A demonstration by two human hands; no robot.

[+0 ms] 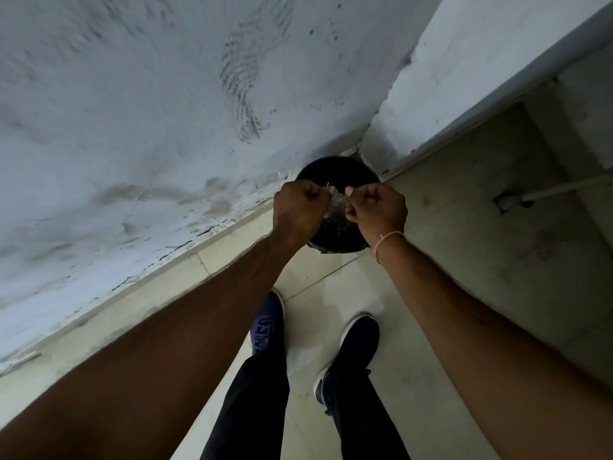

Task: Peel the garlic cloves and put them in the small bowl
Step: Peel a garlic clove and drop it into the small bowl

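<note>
Fingers of my left hand (298,210) and right hand (376,209) curled, pinching thin papery scrap (336,202) between them; black bin (335,169) directly below fingertips.

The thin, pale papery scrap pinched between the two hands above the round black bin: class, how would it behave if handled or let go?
The thin papery scrap looks translucent, so probably floppy and tearable. Being wispy, it would likely drift, maybe missing the round black bin.

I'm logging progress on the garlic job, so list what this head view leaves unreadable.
- What the left hand and right hand pinch: pale scraps, too small to name.
- Contents of the black bin: both hands cover most of its opening.
- The small bowl and garlic cloves: nowhere in the head view.
- Elbows: cut off by the bottom edge.
</note>
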